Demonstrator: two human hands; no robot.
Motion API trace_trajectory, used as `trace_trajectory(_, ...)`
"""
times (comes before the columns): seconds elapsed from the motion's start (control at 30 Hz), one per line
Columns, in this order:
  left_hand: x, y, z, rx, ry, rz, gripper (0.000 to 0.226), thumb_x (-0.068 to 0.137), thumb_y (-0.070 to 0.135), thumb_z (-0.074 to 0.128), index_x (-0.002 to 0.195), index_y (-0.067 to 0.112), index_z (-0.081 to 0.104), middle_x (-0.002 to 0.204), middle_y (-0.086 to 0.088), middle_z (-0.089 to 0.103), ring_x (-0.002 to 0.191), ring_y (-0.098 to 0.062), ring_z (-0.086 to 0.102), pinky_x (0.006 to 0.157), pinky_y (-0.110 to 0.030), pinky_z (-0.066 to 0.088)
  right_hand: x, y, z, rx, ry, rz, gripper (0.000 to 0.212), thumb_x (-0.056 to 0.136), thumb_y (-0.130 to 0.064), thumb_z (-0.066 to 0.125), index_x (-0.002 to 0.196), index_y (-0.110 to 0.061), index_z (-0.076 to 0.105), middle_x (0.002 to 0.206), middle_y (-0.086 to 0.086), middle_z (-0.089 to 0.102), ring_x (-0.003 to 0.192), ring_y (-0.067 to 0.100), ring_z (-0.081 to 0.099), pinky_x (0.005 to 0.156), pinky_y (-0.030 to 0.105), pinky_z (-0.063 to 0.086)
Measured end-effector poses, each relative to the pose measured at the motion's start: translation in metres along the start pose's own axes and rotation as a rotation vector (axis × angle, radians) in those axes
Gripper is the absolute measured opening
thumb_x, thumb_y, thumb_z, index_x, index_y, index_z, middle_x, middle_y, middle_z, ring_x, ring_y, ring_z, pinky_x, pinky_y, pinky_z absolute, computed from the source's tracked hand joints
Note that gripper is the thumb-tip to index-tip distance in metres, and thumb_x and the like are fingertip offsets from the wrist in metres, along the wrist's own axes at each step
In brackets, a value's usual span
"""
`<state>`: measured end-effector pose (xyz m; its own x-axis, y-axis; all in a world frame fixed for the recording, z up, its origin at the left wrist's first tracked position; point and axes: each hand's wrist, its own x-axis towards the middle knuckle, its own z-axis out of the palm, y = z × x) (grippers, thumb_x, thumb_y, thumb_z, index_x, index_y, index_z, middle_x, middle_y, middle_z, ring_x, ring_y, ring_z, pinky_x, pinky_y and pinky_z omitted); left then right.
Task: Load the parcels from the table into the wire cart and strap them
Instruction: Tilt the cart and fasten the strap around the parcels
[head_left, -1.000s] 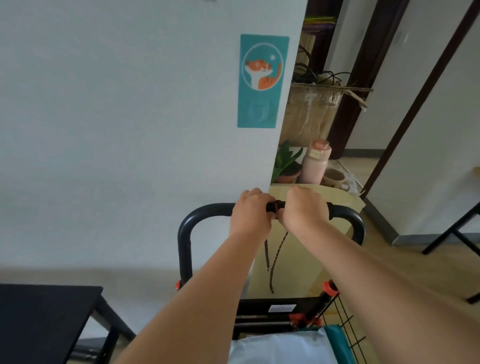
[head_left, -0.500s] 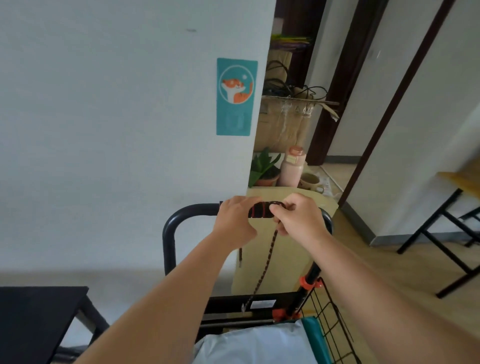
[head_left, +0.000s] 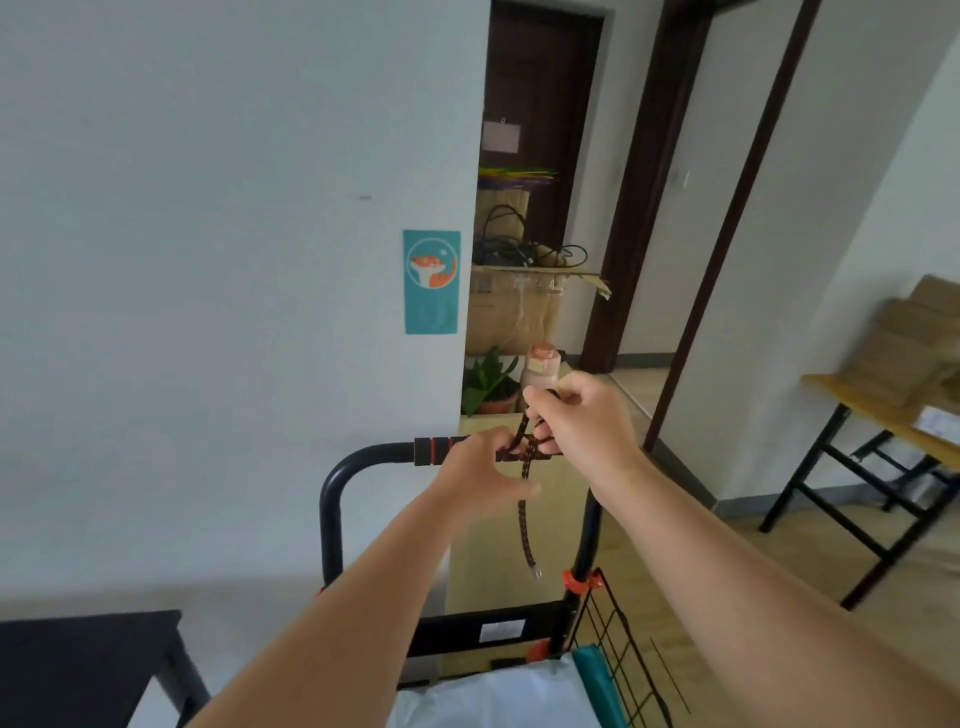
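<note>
The wire cart's black handle bar (head_left: 363, 457) arches in front of me, with a red-ringed foam grip. A dark braided strap cord (head_left: 524, 514) is wound round the bar; its free end with a metal tip hangs down. My left hand (head_left: 480, 475) holds the cord against the bar. My right hand (head_left: 582, 421) pinches a loop of the cord just above the bar. A white parcel (head_left: 493, 699) and a teal one (head_left: 597, 686) lie in the cart's wire basket (head_left: 631, 660) at the bottom.
A black table (head_left: 88, 665) stands at the lower left. A light wooden cabinet (head_left: 498, 561) with a plant and a pink bottle is behind the cart. A folding table (head_left: 883, 410) with cardboard boxes stands at the right. A white wall lies ahead.
The view tilted up and right. My right hand rose above the bar, pulling a loop of cord up. The free end now hangs shorter below the handle.
</note>
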<state>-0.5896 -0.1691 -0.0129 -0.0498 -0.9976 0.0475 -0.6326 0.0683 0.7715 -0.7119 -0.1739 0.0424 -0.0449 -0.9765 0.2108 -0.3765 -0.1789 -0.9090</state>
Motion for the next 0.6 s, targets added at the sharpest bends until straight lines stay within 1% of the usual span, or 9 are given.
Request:
trace_trajectory(0.07, -0.005, 0.006, -0.006, -0.004, 0.025, 0.015, 0.037, 0.087, 0.021, 0.069, 0.123, 0.024, 0.059, 0.113, 0.012, 0.059, 0.107, -0.009, 0.055, 0.081, -0.022, 0.041, -0.007, -0.014, -0.008, 0.041, 0.009, -0.013, 0.020, 0.092, -0.026, 0.065, 0.093, -0.005, 0.066, 0.082, 0.008, 0.073, 0.064, 0.012, 0.066, 0.066, 0.033, 0.062)
trace_trajectory(0.17, -0.011, 0.016, -0.017, 0.000, 0.095, 0.018, 0.019, 0.096, 0.018, 0.058, 0.113, 0.022, 0.066, 0.110, 0.007, 0.067, 0.100, -0.009, 0.059, 0.082, -0.022, 0.043, -0.015, -0.035, -0.021, 0.115, 0.045, -0.048, 0.021, 0.093, -0.026, 0.065, 0.095, -0.005, 0.065, 0.084, 0.006, 0.072, 0.063, 0.012, 0.066, 0.064, 0.033, 0.062)
trace_trajectory(0.23, -0.015, 0.025, -0.024, -0.014, 0.142, 0.019, 0.017, 0.098, 0.022, 0.056, 0.110, 0.018, 0.067, 0.104, 0.005, 0.067, 0.095, -0.009, 0.059, 0.082, -0.023, 0.043, -0.021, -0.049, -0.029, 0.109, 0.071, -0.092, 0.020, 0.094, -0.027, 0.063, 0.095, -0.007, 0.064, 0.083, 0.001, 0.072, 0.061, 0.010, 0.066, 0.061, 0.029, 0.061)
trace_trajectory(0.3, -0.018, 0.036, -0.028, -0.074, 0.150, 0.025, 0.018, 0.098, 0.022, 0.056, 0.109, 0.015, 0.068, 0.101, 0.002, 0.069, 0.094, -0.012, 0.061, 0.081, -0.025, 0.045, -0.026, -0.062, -0.038, 0.114, 0.091, -0.129, 0.019, 0.094, -0.028, 0.062, 0.096, -0.009, 0.064, 0.083, 0.001, 0.072, 0.058, 0.006, 0.066, 0.058, 0.023, 0.059)
trace_trajectory(0.4, -0.024, 0.059, -0.031, -0.307, 0.087, 0.002, 0.019, 0.097, 0.014, 0.054, 0.103, 0.011, 0.071, 0.102, -0.005, 0.071, 0.098, -0.018, 0.065, 0.086, -0.028, 0.050, -0.032, -0.075, -0.052, 0.141, 0.136, -0.169, 0.020, 0.094, -0.029, 0.062, 0.096, -0.009, 0.063, 0.081, 0.004, 0.071, 0.056, 0.006, 0.066, 0.058, 0.023, 0.059)
trace_trajectory(0.47, -0.033, 0.079, -0.029, -0.523, 0.011, -0.007, 0.022, 0.097, 0.007, 0.050, 0.099, 0.002, 0.071, 0.100, -0.014, 0.072, 0.095, -0.023, 0.068, 0.090, -0.032, 0.053, -0.037, -0.079, -0.062, 0.165, 0.164, -0.166, 0.017, 0.094, -0.028, 0.063, 0.094, -0.011, 0.063, 0.075, 0.002, 0.069, 0.057, 0.007, 0.067, 0.059, 0.023, 0.060)
trace_trajectory(0.53, -0.046, 0.095, -0.023, -0.663, -0.103, 0.011, 0.026, 0.097, 0.003, 0.042, 0.097, -0.007, 0.066, 0.090, -0.019, 0.069, 0.083, -0.024, 0.067, 0.081, -0.028, 0.057, -0.042, -0.076, -0.072, 0.208, 0.183, -0.130, 0.017, 0.093, -0.029, 0.064, 0.089, -0.013, 0.062, 0.069, 0.000, 0.067, 0.057, 0.008, 0.067, 0.062, 0.026, 0.061)
trace_trajectory(0.6, -0.059, 0.105, -0.010, -0.738, -0.207, 0.014, 0.027, 0.098, 0.005, 0.038, 0.091, -0.004, 0.063, 0.081, -0.015, 0.066, 0.073, -0.022, 0.065, 0.070, -0.027, 0.058, -0.048, -0.067, -0.084, 0.269, 0.196, -0.067, 0.021, 0.093, -0.031, 0.065, 0.085, -0.013, 0.062, 0.065, -0.001, 0.065, 0.054, 0.006, 0.065, 0.064, 0.028, 0.061)
